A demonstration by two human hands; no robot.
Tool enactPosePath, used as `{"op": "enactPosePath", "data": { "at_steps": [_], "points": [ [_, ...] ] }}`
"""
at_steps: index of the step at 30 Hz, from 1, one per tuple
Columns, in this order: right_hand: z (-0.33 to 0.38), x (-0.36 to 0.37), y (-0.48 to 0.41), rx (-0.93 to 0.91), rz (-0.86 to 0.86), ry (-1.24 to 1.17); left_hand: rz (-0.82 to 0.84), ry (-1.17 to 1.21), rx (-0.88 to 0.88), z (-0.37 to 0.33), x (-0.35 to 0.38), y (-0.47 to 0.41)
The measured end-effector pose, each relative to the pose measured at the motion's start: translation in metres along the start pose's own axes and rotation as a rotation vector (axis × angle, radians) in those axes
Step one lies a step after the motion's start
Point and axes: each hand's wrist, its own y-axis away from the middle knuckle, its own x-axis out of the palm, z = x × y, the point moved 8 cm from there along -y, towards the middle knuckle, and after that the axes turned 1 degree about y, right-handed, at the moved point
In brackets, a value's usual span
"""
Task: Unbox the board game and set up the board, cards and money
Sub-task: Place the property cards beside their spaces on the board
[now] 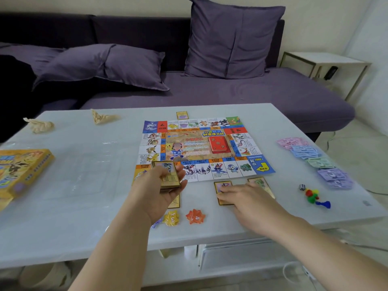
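Board [201,148] laid flat on counter [63,227], left grip [161,196] wrapped round the card deck [168,173], right grip [249,198] flat-fingered, pressing one card [222,186] down.

The yellow box [23,171] runs off the left edge, the left hand [159,198] and its card stack [165,171] cover the near-left corner of the board [195,152], the right hand [252,200] hides the lower half of a card [222,185], and the print on the banknotes [304,151] is too blurred to read
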Motion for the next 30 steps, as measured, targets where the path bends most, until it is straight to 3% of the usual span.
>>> {"op": "enactPosePath", "data": {
  "at_steps": [3, 6, 9, 11, 21, 30],
  "points": [
    [-0.011, -0.026, 0.005, 0.044, -0.218, -0.145, 0.047, -0.059, 0.045, 0.002, 0.006, -0.001],
    [-0.039, -0.047, 0.016, 0.243, -0.381, -0.545, 0.134, -0.119, 0.033, 0.018, 0.024, 0.005],
    [-0.043, -0.037, 0.016, 0.326, -0.294, -1.028, 0.224, -0.199, 0.022, 0.040, 0.045, 0.013],
    [-0.038, -0.029, 0.015, 0.356, -0.241, -1.223, 0.250, -0.232, 0.034, 0.050, 0.054, 0.015],
    [-0.036, -0.017, 0.010, 0.407, -0.234, -1.376, 0.246, -0.359, 0.017, 0.068, 0.060, 0.011],
    [-0.032, -0.015, 0.006, 0.375, -0.207, -1.257, 0.169, -0.351, -0.068, 0.067, 0.049, 0.008]
  ]
}}
